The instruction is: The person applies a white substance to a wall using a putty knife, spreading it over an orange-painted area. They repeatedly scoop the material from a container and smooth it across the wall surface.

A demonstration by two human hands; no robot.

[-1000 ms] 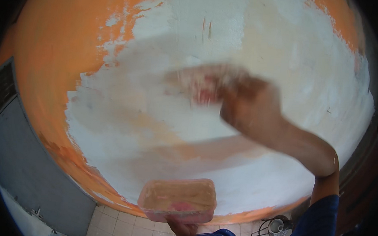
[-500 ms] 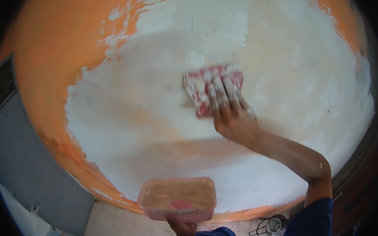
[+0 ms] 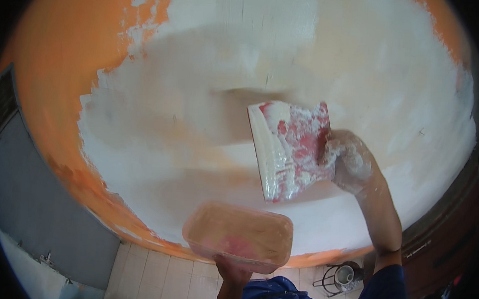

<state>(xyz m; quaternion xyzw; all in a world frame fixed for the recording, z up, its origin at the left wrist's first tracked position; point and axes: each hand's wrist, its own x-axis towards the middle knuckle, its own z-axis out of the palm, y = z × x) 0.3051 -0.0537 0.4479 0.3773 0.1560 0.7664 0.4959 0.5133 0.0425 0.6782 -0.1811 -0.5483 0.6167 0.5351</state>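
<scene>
In front of me is a wall (image 3: 187, 119) with a large white-grey coated patch inside orange paint. My right hand (image 3: 351, 161), smeared white, grips a red flat scraper (image 3: 299, 144); its face is tilted up toward me, carrying thick white paste along the left edge and patchy smears elsewhere. Below and left of it, my left hand (image 3: 233, 271) holds a pinkish translucent plastic tub (image 3: 262, 234) from underneath, its inside coated with dried beige residue.
A grey door (image 3: 36, 204) with a bolt stands at the left. The tiled floor (image 3: 151, 280) shows below, with a metal stand holding a light cylindrical container (image 3: 343, 277) near my right elbow. A dark red door-like panel (image 3: 435, 246) is at the right.
My right hand has come down and rightward, turning the scraper from the wall toward me so its paste-covered face shows. The tub has risen and shifted slightly right.
</scene>
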